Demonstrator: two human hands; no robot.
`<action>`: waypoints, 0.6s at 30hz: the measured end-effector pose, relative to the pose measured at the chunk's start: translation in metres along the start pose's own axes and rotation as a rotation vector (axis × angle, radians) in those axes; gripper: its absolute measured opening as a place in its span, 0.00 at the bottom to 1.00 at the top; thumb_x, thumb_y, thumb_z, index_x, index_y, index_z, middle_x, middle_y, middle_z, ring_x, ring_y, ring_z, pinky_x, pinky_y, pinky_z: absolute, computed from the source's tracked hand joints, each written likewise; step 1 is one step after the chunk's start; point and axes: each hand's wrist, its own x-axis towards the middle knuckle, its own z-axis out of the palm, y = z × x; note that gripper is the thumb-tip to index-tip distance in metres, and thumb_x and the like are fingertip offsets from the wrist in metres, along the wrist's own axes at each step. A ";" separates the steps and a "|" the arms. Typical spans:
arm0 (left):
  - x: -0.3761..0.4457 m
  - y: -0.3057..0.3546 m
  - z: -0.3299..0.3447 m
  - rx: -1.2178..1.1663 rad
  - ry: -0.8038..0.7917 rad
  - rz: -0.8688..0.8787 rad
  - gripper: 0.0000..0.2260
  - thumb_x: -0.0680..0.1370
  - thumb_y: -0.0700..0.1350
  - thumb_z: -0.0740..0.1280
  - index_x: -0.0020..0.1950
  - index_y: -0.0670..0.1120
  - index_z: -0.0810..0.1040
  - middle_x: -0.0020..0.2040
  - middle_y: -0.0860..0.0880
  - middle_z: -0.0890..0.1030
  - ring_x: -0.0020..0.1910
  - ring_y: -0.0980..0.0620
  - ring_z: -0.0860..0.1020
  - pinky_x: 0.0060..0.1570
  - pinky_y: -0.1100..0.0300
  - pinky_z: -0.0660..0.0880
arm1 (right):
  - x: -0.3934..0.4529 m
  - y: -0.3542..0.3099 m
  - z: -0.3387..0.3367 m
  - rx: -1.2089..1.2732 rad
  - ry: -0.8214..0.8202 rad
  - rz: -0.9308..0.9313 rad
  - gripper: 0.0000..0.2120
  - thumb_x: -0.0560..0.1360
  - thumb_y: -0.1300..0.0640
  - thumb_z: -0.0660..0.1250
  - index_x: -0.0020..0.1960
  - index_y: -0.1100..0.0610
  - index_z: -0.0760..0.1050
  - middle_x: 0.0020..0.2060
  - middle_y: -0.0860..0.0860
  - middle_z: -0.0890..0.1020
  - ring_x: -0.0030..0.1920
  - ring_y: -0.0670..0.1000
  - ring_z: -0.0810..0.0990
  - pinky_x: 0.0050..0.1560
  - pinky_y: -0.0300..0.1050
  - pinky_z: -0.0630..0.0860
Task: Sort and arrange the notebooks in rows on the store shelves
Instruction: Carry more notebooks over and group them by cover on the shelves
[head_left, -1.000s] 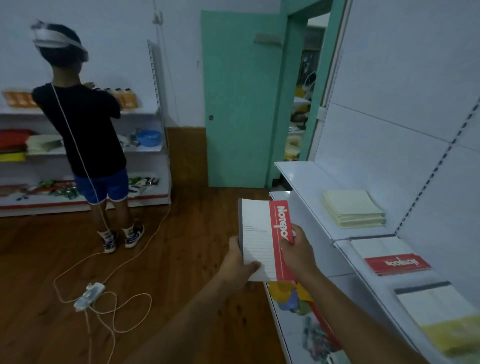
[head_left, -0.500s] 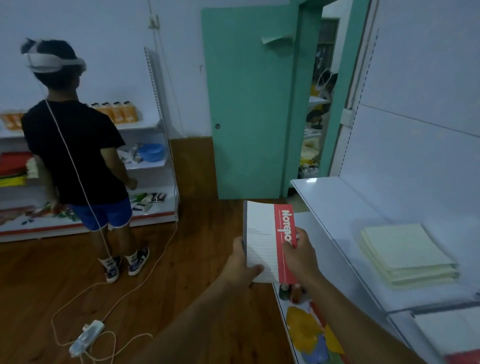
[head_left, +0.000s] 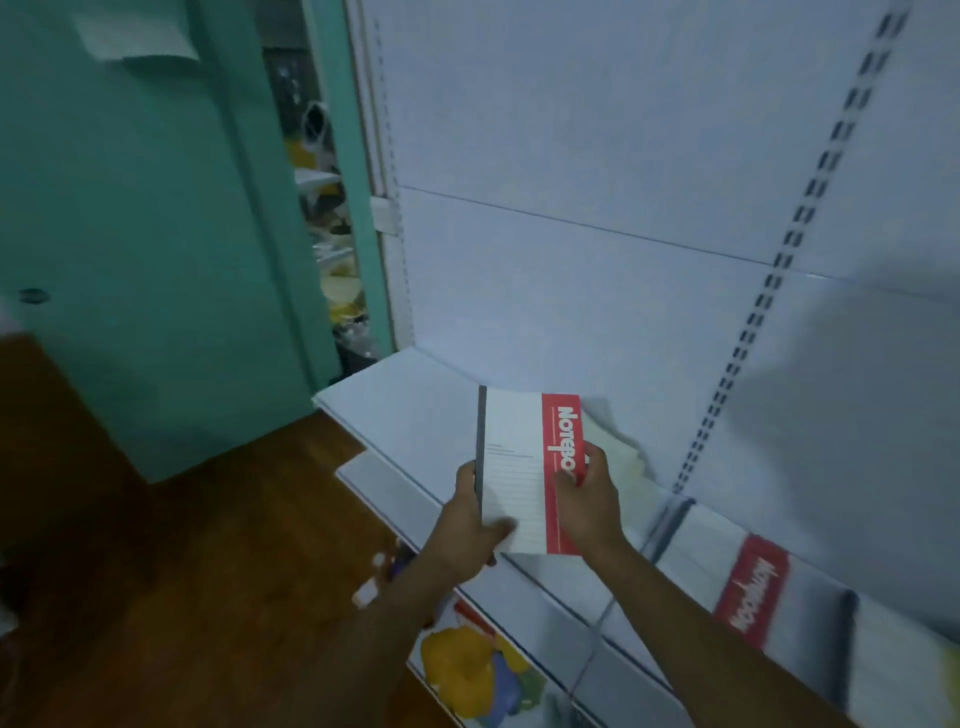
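Note:
I hold a white notebook with a red band and dark spine (head_left: 511, 457) upright over the white shelf (head_left: 415, 410). My left hand (head_left: 470, 525) grips its lower left edge by the spine, thumb across the cover. My right hand (head_left: 587, 499) grips the red band on the right side. Behind the notebook a stack of pale green notebooks (head_left: 621, 462) lies on the shelf, mostly hidden. Another red-and-white notebook (head_left: 753, 592) lies flat on the shelf to the right, blurred.
A lower shelf holds a colourful book (head_left: 472, 670). The white perforated back panel (head_left: 623, 234) rises behind the shelf. A teal door (head_left: 130, 234) stands at left beside a doorway into a cluttered room. Wooden floor (head_left: 182, 597) lies at lower left.
The view has swung right toward the shelving, and the other person has left the frame. Both hands have carried the notebook over the shelf, close to the pale green stack.

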 end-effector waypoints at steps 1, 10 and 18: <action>0.017 0.002 0.011 0.013 -0.063 0.027 0.31 0.76 0.43 0.69 0.71 0.52 0.54 0.63 0.51 0.73 0.53 0.53 0.78 0.39 0.57 0.82 | 0.009 0.008 -0.012 0.002 0.062 0.022 0.17 0.79 0.51 0.60 0.67 0.53 0.65 0.53 0.49 0.79 0.45 0.48 0.77 0.46 0.41 0.73; 0.090 0.027 0.126 0.091 -0.473 0.194 0.25 0.81 0.42 0.60 0.76 0.52 0.56 0.60 0.52 0.75 0.50 0.51 0.78 0.37 0.58 0.81 | 0.008 0.060 -0.115 -0.009 0.442 0.289 0.20 0.80 0.49 0.59 0.68 0.54 0.61 0.55 0.50 0.77 0.49 0.52 0.78 0.54 0.53 0.77; 0.085 -0.009 0.179 0.594 -0.594 0.244 0.17 0.79 0.46 0.63 0.65 0.42 0.66 0.54 0.44 0.79 0.50 0.47 0.79 0.46 0.56 0.76 | -0.019 0.146 -0.124 -0.424 0.352 0.566 0.14 0.76 0.46 0.62 0.57 0.54 0.70 0.47 0.52 0.80 0.42 0.49 0.81 0.49 0.49 0.81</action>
